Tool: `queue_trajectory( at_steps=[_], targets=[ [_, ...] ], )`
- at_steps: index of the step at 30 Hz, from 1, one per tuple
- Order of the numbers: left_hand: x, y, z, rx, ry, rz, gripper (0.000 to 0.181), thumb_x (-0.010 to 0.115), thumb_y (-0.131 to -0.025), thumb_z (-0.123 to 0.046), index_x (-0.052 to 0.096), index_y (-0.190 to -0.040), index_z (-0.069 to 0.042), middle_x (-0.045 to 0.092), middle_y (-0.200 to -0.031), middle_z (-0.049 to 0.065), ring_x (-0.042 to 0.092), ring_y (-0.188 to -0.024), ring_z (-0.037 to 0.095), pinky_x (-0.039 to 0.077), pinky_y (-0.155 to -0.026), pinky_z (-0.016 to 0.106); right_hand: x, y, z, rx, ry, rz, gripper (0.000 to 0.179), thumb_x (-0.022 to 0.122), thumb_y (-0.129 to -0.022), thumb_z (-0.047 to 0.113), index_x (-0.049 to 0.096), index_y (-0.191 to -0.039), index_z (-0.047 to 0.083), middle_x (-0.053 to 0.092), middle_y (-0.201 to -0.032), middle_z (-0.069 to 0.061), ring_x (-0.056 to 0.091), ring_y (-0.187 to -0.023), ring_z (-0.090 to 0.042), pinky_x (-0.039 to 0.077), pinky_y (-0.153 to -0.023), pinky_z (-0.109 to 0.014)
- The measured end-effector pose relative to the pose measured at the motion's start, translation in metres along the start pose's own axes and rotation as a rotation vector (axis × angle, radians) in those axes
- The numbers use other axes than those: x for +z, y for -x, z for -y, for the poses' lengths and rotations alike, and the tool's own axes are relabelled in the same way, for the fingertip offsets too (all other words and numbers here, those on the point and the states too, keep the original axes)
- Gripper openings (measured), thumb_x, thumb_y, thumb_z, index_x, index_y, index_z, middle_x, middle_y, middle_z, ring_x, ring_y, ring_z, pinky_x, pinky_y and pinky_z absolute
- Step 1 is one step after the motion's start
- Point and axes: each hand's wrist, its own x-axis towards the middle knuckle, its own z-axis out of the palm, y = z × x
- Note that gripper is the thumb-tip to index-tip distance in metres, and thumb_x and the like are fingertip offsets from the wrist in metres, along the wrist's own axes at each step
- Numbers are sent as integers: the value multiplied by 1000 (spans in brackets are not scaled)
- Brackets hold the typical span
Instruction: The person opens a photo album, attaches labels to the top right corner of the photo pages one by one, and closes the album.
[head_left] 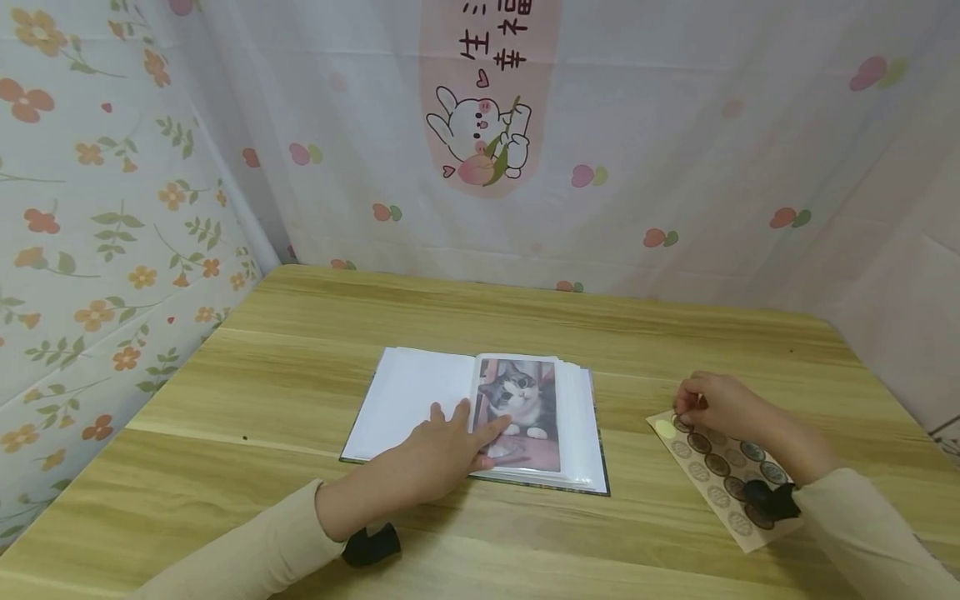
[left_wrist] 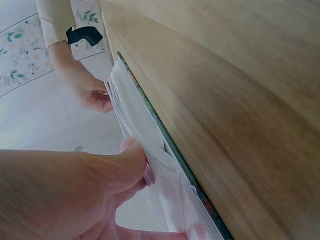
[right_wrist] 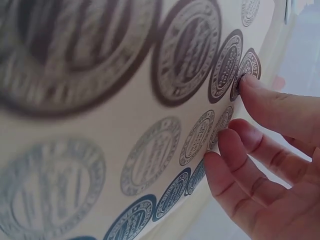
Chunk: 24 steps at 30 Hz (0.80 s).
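A small photo album (head_left: 420, 392) lies open on the table, its right page showing a cat photo (head_left: 517, 383) in a clear sleeve. My left hand (head_left: 435, 450) rests across its lower middle with fingers spread, fingertips over the photo. In the left wrist view the thumb (left_wrist: 132, 160) lies against the edges of the stacked pages (left_wrist: 135, 105). On the right, my right hand (head_left: 720, 404) pinches at a dark round sticker (right_wrist: 253, 65) by the far left corner of a sticker sheet (head_left: 738, 521). The index fingertip is hidden behind the thumb (right_wrist: 270, 107).
A pale yellow spot (head_left: 665, 429) shows on the sheet beside the right fingers. Black straps with mounts (head_left: 372, 546) are on both wrists. Patterned curtains (head_left: 637, 150) hang along the table's (head_left: 315, 308) back and sides.
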Motion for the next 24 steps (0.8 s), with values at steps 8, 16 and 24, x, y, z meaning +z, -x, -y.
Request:
queue_trajectory(
  at_steps=[8, 16, 24],
  targets=[
    [-1, 0, 0, 0, -6, 0, 51, 42, -94, -44, 35, -143, -32, 45, -132, 25, 51, -106, 52, 55, -67, 43, 1, -10, -3, 77, -7, -4, 8, 65, -82, 2, 58, -79, 5, 55, -73, -1, 48, -65, -11, 39, -56, -27],
    [0, 1, -1, 11, -20, -14, 51, 42, -95, -44, 35, -143, -31, 45, -131, 25, 52, -103, 51, 55, -65, 42, -3, -16, -5, 131, -46, -10, 5, 59, -85, 0, 59, -80, -1, 59, -73, -7, 51, -65, -14, 41, -57, -30],
    [-1, 0, -1, 0, 9, -6, 50, 42, -95, -43, 35, -143, -30, 44, -132, 26, 50, -106, 53, 55, -67, 44, -6, -18, 1, 146, -40, 18, 5, 54, -87, -1, 54, -82, -2, 56, -72, -8, 48, -62, -16, 39, -54, -29]
  ],
)
